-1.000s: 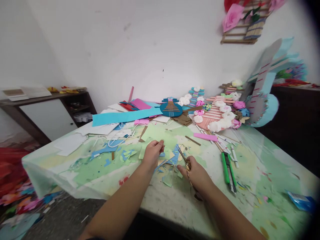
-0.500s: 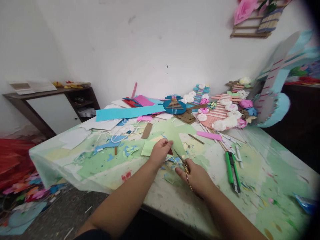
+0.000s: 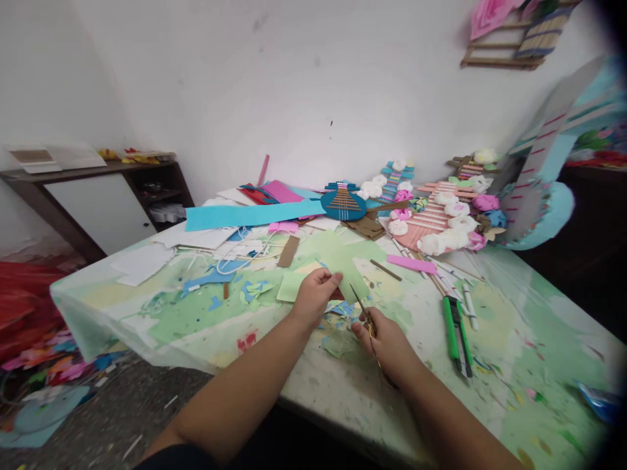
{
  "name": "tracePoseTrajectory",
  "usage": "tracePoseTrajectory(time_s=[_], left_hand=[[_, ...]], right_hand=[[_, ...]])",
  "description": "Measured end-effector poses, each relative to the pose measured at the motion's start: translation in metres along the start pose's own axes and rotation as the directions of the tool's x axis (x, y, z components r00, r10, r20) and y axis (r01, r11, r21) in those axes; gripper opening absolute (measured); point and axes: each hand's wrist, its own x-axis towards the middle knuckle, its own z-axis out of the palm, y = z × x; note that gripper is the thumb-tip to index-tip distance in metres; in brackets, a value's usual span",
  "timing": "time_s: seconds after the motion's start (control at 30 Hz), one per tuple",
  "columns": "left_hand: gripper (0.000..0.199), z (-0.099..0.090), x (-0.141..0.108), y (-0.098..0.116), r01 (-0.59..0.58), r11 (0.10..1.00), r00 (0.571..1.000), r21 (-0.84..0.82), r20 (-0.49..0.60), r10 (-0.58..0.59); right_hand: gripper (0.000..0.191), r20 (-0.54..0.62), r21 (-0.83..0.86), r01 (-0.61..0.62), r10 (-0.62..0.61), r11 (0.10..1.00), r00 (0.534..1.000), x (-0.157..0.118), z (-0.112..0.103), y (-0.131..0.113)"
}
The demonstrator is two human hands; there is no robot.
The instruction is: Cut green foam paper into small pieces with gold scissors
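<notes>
My left hand [image 3: 316,297] is closed in a pinch at the edge of a light green sheet of paper [image 3: 349,261], above the table. A small dark red piece [image 3: 337,292] shows just below my thumb. My right hand [image 3: 389,343] grips a pair of scissors [image 3: 360,301] by the gold-coloured handles. Their blades point up and away from me, beside the green paper and right of my left thumb; they look nearly closed. Under my hands lie blue and green paper scraps [image 3: 343,308]. Left of my left hand, a pale green and yellow sheet [image 3: 289,286] rests on the table.
A green utility knife [image 3: 458,336] lies right of my right hand, near white pens [image 3: 469,307] and a pink strip [image 3: 411,264]. Behind are a blue lute-shaped craft [image 3: 343,203] with a long blue strip [image 3: 255,215], and a pink craft with paper flowers [image 3: 431,225].
The scissors have shifted slightly right, their tips farther from my left thumb. My left hand keeps its pinch. The whole view has moved a little.
</notes>
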Motion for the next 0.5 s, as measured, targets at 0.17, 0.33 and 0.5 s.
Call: tracePoseTrajectory(time_s=[0.17, 0.33, 0.5], left_hand=[[0.025, -0.0009, -0.0008, 0.0010, -0.036, 0.999, 0.999, -0.012, 0.034, 0.036], [0.025, -0.0019, -0.0021, 0.0032, -0.047, 0.999, 0.998, 0.005, 0.049, 0.047], [0.023, -0.0004, -0.0038, 0.0039, -0.050, 0.999, 0.996, 0.004, 0.076, 0.050]], right_hand=[[0.029, 0.004, -0.037, 0.005, -0.004, 0.999, 1.000, 0.0017, -0.0001, 0.0016], [0.030, 0.009, -0.075, 0.007, -0.007, 0.997, 1.000, 0.0030, 0.0005, 0.0019], [0.027, 0.015, -0.084, -0.012, 0.013, 0.996, 1.000, 0.0032, 0.0009, 0.0022]])
